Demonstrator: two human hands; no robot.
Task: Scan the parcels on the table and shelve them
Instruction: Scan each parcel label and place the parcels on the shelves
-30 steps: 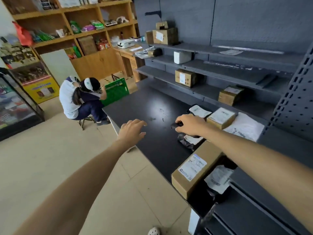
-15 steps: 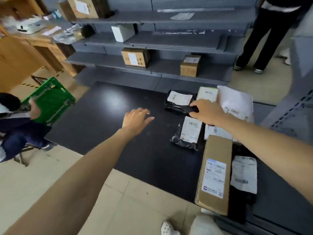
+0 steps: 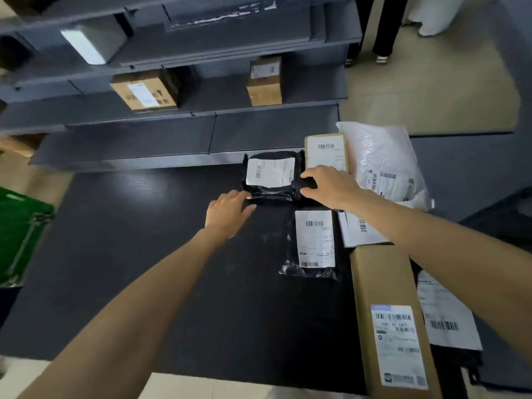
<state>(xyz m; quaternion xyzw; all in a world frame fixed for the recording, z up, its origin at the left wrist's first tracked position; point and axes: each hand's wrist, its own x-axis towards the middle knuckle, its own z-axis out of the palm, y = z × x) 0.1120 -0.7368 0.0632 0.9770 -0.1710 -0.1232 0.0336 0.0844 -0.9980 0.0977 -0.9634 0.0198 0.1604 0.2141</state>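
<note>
Black mailer (image 3: 270, 175) judged light, soft, slick; left hand (image 3: 229, 211) touches its near corner with straight fingers, right hand (image 3: 331, 185) curls round, apparently, a scanner (image 3: 309, 184); grip opposite edges.

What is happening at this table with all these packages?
A person is sorting parcels at a black table. The left hand touches the near corner of a black parcel with straight fingers. The right hand is curled round a dark object at that parcel's right edge; whether it is a scanner I cannot tell. A second black parcel, a long brown box and a white bag lie nearby. Brown boxes already stand on the shelf behind.
</note>
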